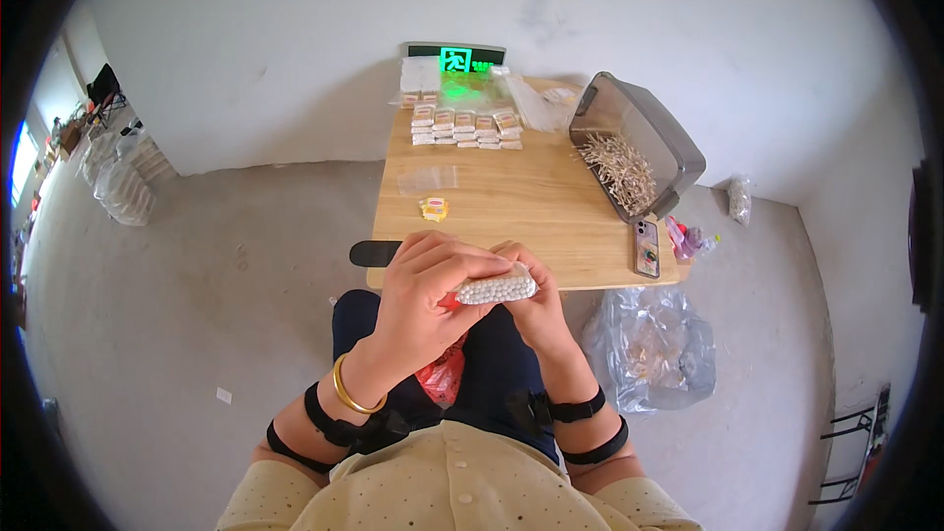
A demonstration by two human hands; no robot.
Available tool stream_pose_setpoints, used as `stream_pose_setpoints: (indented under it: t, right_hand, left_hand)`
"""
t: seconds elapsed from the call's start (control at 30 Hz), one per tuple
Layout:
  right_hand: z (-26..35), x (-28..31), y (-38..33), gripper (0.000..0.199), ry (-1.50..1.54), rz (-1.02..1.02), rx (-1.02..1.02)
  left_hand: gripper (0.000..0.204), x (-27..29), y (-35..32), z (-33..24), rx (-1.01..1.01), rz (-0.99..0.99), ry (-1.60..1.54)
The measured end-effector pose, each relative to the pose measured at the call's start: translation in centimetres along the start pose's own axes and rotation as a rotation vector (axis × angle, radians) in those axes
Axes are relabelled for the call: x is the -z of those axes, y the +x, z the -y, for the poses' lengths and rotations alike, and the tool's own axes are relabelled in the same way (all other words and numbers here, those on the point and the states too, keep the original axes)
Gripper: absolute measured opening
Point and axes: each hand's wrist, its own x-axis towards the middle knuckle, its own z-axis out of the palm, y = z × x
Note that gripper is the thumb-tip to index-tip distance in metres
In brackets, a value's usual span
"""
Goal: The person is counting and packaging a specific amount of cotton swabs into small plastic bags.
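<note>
Over my lap, just off the table's near edge, a small pack of cotton swabs (498, 290) is held between my two hands. Its white round tips face up toward me in tight rows. My left hand (421, 283) wraps the pack's left side with bent fingers. My right hand (536, 310) grips its right end. A bit of red shows by the left fingers; what it belongs to is hidden. On the wooden table (511, 197) ahead lie a small yellow-and-white stack of labels (434, 208) and a flat clear plastic bag (428, 178).
Several filled swab packs (465, 125) stand in rows at the back, near clear bags (536, 103) and a lit green exit sign (456, 59). A tipped grey bin (678, 143) holds loose swabs (619, 172). A phone (646, 248) lies near the right edge, above a plastic bag (654, 354).
</note>
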Motion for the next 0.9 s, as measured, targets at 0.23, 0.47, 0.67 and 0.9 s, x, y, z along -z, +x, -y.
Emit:
stream_pose_setpoints:
  t: [0.23, 0.47, 0.67, 0.9]
  right_hand:
    - [0.8, -1.1, 0.2, 0.014, 0.021, 0.005, 0.012]
    - [1.5, -1.7, 0.3, 0.014, -0.027, 0.022, 0.051]
    - [1.6, -2.6, 0.3, 0.015, -0.028, 0.022, 0.076]
    - [1.7, -3.5, 0.5, 0.015, -0.048, 0.029, 0.074]
  left_hand:
    - [0.035, 1.0, 0.3, -1.2, -0.078, -0.011, 0.082]
    - [0.029, 1.7, 0.0, -2.5, -0.171, -0.059, 0.177]
    - [0.029, 2.3, -0.4, -2.9, -0.22, -0.075, 0.227]
    - [0.028, 2.7, -0.8, -2.7, -0.233, -0.091, 0.256]
